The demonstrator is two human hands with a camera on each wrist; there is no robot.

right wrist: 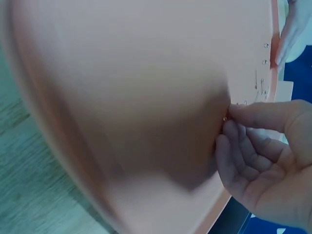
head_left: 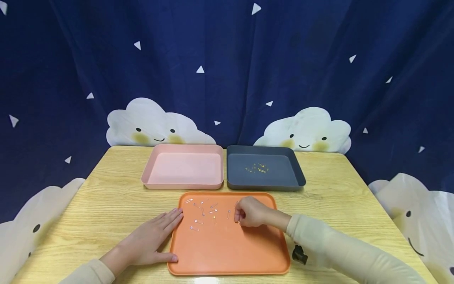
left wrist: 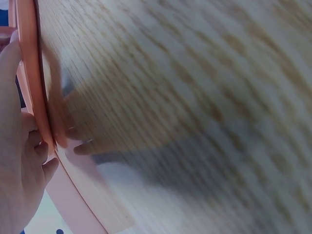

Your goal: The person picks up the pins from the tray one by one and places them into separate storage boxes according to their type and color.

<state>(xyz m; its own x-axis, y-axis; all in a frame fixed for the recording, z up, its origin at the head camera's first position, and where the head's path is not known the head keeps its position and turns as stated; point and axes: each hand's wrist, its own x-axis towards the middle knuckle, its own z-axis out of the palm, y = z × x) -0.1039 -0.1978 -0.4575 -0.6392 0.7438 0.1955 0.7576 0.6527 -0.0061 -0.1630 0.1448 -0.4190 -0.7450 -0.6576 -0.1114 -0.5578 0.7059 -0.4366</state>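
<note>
An orange tray [head_left: 227, 252] lies at the table's front, with several silver safety pins [head_left: 203, 211] scattered over its upper left part. Among them is a gold safety pin [head_left: 214, 220]. My right hand [head_left: 252, 212] is low over the tray's right half, thumb and fingertips pinching a small gold safety pin [right wrist: 225, 119], mostly hidden by the fingers. My left hand [head_left: 152, 238] rests against the tray's left rim, fingers straight and thumb spread. In the left wrist view its fingers [left wrist: 36, 146] lie along the orange rim [left wrist: 41, 97].
Behind the orange tray stand a pink tray [head_left: 186, 167] on the left and a dark grey tray [head_left: 283, 173] on the right. Several gold safety pins [head_left: 261, 170] lie in the grey one. The wooden table [head_left: 330, 185] ends at a dark blue curtain [head_left: 227, 79].
</note>
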